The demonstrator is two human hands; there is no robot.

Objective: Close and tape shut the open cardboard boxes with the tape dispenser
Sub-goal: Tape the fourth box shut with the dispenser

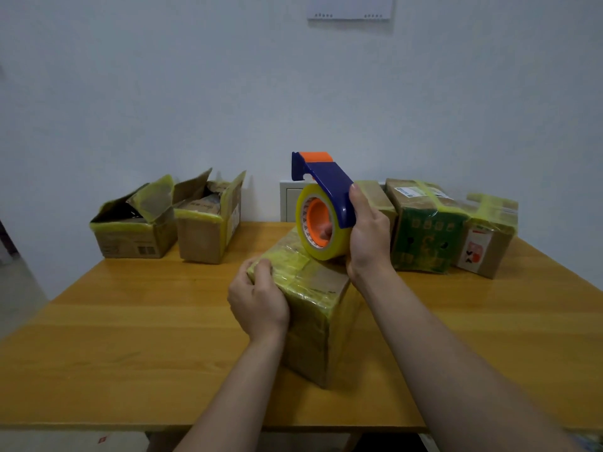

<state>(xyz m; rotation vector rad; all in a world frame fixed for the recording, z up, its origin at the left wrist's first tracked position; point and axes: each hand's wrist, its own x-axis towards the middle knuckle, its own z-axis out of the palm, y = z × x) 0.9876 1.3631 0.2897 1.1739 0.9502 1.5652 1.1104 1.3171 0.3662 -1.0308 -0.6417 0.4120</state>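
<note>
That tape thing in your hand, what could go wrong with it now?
The tape dispenser is lifted off the middle box, so loose tape might curl and stick to itself. The left hand grips only one corner, so the box might slide. The right hand is clear of the cutter end.

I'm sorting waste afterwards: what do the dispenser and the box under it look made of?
Tape dispenser: smooth blue and orange shell, likely moulded plastic, holding a glossy yellowish film roll. Centre box: matte brown cardboard, much of it under shiny yellowish tape.
</note>
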